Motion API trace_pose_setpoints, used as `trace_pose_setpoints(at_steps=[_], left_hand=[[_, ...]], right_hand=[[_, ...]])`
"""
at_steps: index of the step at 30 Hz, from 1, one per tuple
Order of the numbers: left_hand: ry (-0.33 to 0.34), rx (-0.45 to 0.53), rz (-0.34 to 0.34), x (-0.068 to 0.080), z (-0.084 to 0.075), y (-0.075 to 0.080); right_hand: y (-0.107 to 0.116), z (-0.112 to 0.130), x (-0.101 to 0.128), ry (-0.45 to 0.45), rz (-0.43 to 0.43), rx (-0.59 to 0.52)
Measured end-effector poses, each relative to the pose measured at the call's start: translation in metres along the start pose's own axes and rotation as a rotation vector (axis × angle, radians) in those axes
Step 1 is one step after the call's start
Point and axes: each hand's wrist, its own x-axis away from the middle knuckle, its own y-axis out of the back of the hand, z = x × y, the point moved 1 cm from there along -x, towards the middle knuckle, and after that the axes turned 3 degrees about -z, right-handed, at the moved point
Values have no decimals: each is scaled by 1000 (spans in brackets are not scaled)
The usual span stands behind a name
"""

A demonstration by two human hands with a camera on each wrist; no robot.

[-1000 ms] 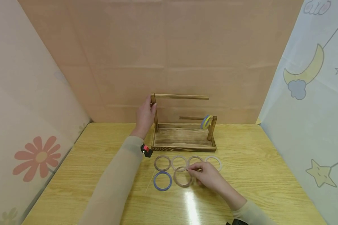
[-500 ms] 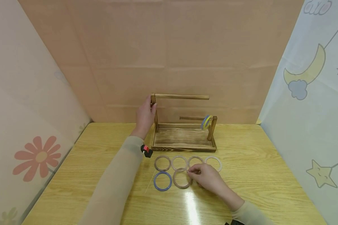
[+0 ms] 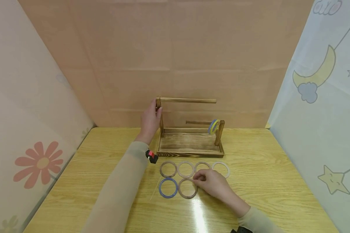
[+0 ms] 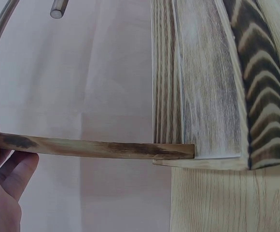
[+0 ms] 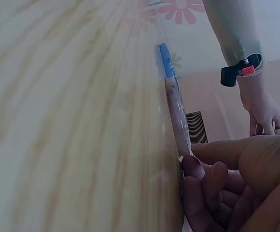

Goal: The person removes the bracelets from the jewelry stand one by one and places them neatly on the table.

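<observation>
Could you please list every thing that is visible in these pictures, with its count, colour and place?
wooden rack: 1, dark-stained brown, at the back middle of the table, with a high rod and a low rod
hung rings: 2 as far as can be told, blue and yellow, on the low rod near the right post
clear rings: 5, transparent brownish, on the table in front of the rack, four in a row and one nearer
blue ring: 1, blue, left of the nearer clear ring
table: 1, yellow wood grain
left hand: 1, grips the rack's left post
right hand: 1, fingers pinch the nearer clear ring's edge
</observation>
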Motion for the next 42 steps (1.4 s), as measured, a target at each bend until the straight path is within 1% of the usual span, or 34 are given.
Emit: trace_pose_setpoints(at_steps=[4,12,22,27,33,38,42], left_hand=[[0,1,-4,0,1,0],[12,1,1,0,1,0],[15,-1,4,0,0,1],[6,-11,-4,0,1,0],[4,-22,2,-1,2,-1],[9,-16,3,-2,2,0],[17,-22,8,-3,2,0]], right_hand=[[-1,0,-1,7,1,7],[-4,0,-4,12,-22,58],[-6,-1,-6,11,-39,56],[-6,0,-6,11,-34,32],[0,1,-7,-32,-26,-33],[9,1,-12,-55,-68,-83],[18,2,-19,-62,-139,-85]])
